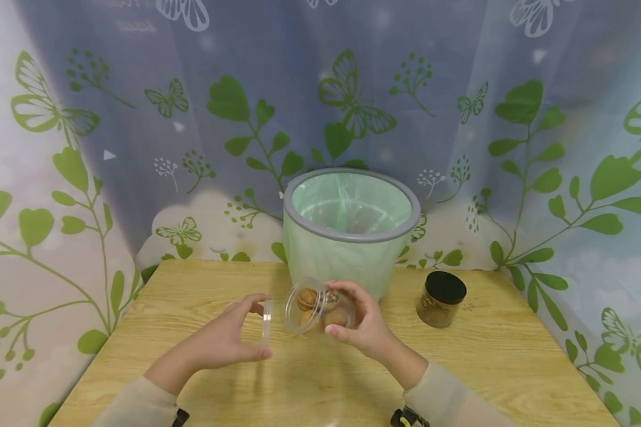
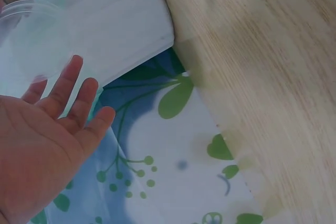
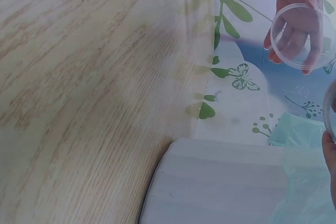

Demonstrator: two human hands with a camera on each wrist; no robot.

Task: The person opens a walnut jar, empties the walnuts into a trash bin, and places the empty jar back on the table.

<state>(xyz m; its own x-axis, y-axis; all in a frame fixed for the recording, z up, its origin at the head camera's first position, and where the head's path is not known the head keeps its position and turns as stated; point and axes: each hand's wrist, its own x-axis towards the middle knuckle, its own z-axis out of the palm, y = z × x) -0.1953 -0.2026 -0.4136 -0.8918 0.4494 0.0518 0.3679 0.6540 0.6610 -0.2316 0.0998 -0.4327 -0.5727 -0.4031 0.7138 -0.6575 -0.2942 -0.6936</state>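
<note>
My left hand (image 1: 221,338) pinches a round clear lid (image 1: 266,325) by its edge, thumb below and fingers above. The lid stands on edge, facing the jar across a small gap. In my right hand (image 1: 367,325) is a clear jar (image 1: 294,323), tipped on its side with its uncovered mouth toward the lid. Walnuts (image 1: 307,298) show through its wall. In the right wrist view the lid (image 3: 297,38) shows in front of the left fingers, while the jar is mostly cut off at the edge.
Behind the hands stands a bin with a grey rim (image 1: 352,238) and a pale green liner (image 1: 320,207). A jar with a black lid (image 1: 446,289) and brown contents stands right of it on the wooden table (image 1: 513,367). A patterned curtain (image 1: 278,53) hangs behind.
</note>
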